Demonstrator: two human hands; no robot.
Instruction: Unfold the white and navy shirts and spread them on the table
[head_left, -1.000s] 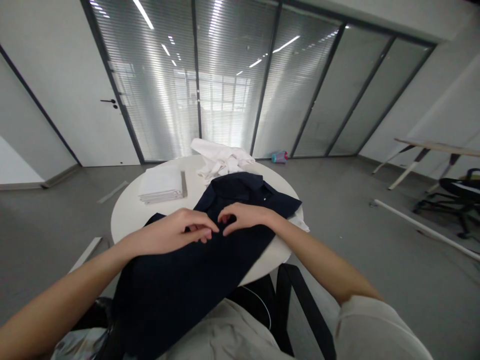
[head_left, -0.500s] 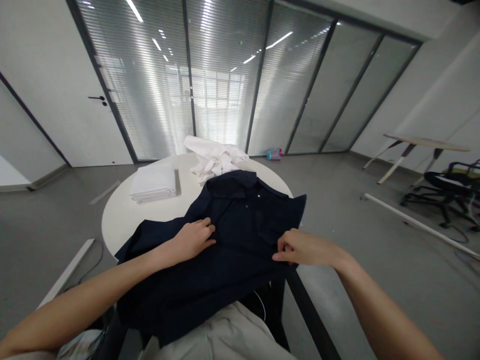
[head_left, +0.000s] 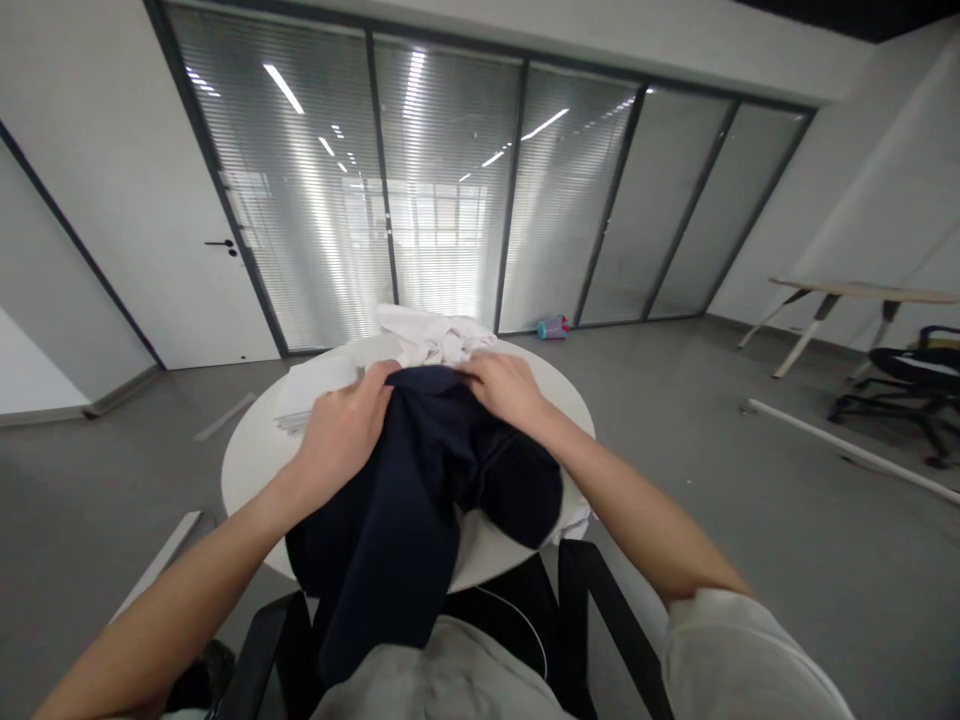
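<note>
A dark navy shirt [head_left: 420, 470] hangs bunched between my hands, its top edge raised over the round white table [head_left: 251, 455]. My left hand [head_left: 345, 415] is closed on the upper left of the cloth. On the upper right, my right hand [head_left: 506, 385] grips the same shirt, fingertips partly hidden behind the fabric. The lower left part of the shirt drapes over the table's near edge towards my lap. A folded white stack [head_left: 311, 385] lies just beyond my left hand. Behind the shirt, a crumpled white garment [head_left: 435, 333] rests at the table's far side.
Black chair armrests [head_left: 611, 620] flank my lap, with a white cable [head_left: 517, 615] between them. Some white cloth [head_left: 574, 525] shows at the table's right near edge. A small blue and pink basket [head_left: 553, 327] lies by the glass partition. An office chair [head_left: 915, 375] stands far right.
The shirt was spread over the table's near side with both hands resting on it. Now both hands grip it farther forward and closer together, and the cloth is lifted and bunched.
</note>
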